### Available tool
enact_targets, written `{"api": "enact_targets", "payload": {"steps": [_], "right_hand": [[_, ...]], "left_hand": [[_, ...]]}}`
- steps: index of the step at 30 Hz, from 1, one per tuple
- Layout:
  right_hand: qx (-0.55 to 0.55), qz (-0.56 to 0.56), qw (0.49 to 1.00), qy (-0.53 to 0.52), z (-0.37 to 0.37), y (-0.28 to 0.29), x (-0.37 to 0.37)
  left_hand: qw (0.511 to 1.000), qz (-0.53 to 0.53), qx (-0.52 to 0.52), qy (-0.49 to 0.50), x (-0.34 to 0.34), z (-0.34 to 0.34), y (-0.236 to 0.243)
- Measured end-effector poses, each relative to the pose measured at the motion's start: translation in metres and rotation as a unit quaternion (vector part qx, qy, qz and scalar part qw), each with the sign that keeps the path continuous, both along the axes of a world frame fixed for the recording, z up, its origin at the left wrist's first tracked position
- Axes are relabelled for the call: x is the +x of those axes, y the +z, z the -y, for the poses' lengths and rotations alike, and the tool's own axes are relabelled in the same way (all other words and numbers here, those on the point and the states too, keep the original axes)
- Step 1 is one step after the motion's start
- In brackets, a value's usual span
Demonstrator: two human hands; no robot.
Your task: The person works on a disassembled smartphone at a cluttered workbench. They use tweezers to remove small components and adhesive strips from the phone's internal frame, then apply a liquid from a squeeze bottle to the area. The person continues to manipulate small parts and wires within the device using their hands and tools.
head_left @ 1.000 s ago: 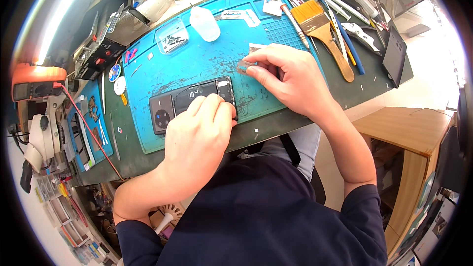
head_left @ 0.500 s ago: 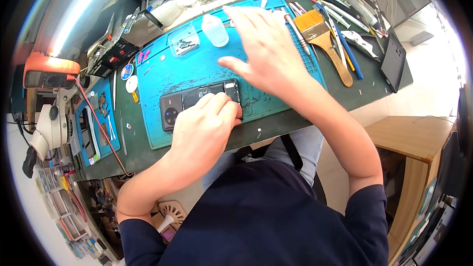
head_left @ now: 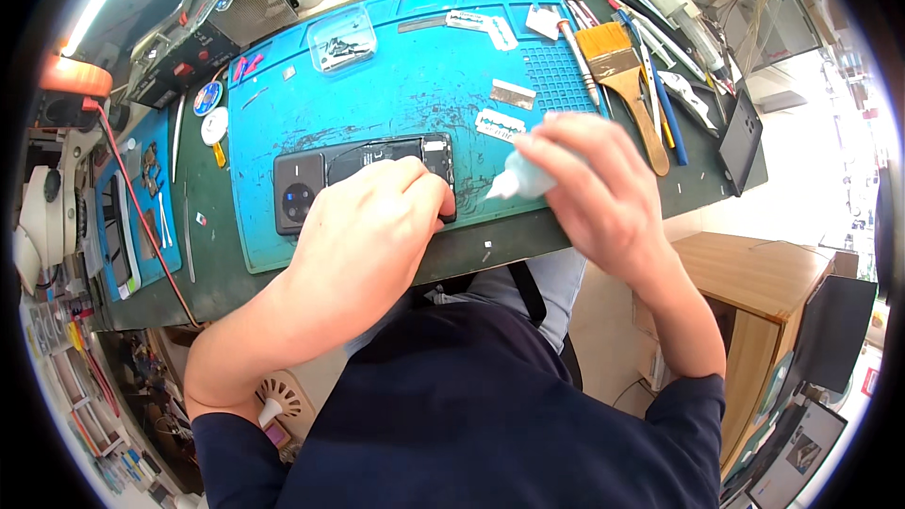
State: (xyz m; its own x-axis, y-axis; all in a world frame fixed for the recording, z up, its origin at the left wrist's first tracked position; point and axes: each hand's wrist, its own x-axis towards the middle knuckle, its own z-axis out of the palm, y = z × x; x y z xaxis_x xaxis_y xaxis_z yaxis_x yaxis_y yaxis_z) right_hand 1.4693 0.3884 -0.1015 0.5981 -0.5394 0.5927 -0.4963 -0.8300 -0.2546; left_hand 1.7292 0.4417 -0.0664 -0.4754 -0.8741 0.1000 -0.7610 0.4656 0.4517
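An opened phone (head_left: 300,190) lies on the blue work mat (head_left: 396,75), its dark camera end to the left and its inside partly bared. Over its lower right part is my left hand (head_left: 363,217), fingers pinched at the phone's right end; what they hold, if anything, is hidden. My right hand (head_left: 608,193) is wrapped around a translucent squeeze bottle (head_left: 528,177). The bottle is tilted, its pointed nozzle facing left toward the phone and apart from it. Just beyond the bottle lie a razor blade (head_left: 500,124) and another blade (head_left: 513,94).
A clear box of small parts (head_left: 341,41) sits on the mat's far left. To the right lie a wide brush (head_left: 617,75), pens and tools, plus a black panel (head_left: 743,141). A red cable (head_left: 137,203) runs down the left side.
My right hand has taken hold of the squeeze bottle and brought it nearer, tilting it toward the phone. Blades it had covered now show. The left hand stays at the phone.
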Motion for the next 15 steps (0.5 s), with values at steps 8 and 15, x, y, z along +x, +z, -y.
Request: {"api": "enact_targets", "payload": {"steps": [8, 15], "right_hand": [[-0.096, -0.060, 0.994, 0.002, -0.007, -0.011, 0.004], [-0.100, -0.078, 0.992, 0.014, -0.007, -0.004, 0.009]], "left_hand": [[0.999, -0.005, 0.035, -0.007, 0.003, 0.008, 0.002], [0.999, -0.014, 0.043, -0.010, 0.004, 0.009, 0.003]]}}
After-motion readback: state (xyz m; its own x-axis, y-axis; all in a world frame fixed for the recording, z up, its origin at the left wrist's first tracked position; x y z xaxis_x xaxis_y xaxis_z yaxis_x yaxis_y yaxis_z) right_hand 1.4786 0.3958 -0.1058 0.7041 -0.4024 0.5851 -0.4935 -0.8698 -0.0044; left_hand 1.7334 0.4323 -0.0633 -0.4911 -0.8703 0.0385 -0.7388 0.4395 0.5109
